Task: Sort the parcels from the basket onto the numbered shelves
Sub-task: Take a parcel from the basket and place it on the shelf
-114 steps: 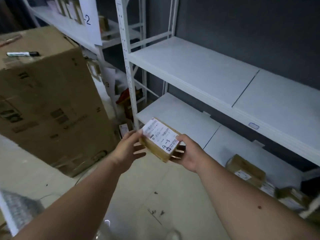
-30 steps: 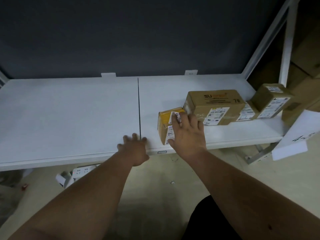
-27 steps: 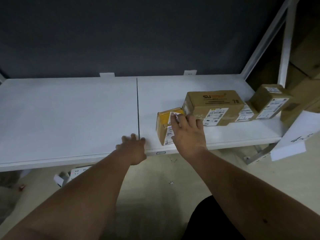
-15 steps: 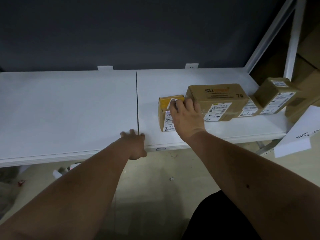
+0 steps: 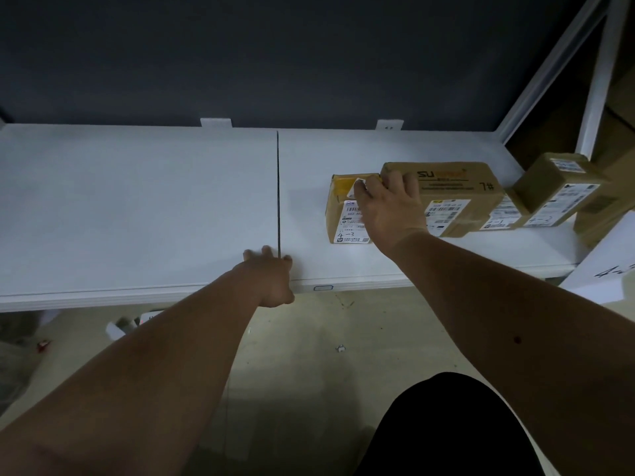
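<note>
Parcel [image 5: 343, 218] is sitting against the big box [image 5: 450, 197]; right hand [image 5: 388, 207] gripping it, left hand [image 5: 275, 280] lying flat on the shelf [image 5: 137, 201] — yanking away could be tipping it.

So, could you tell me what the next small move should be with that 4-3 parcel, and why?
Probably just let go: lift the right hand off the small parcel. It already stands on the white shelf, snug against the larger box, its handwritten 4-3 label facing out, so nothing seems left to adjust. The left hand only rests on the shelf edge.
</note>
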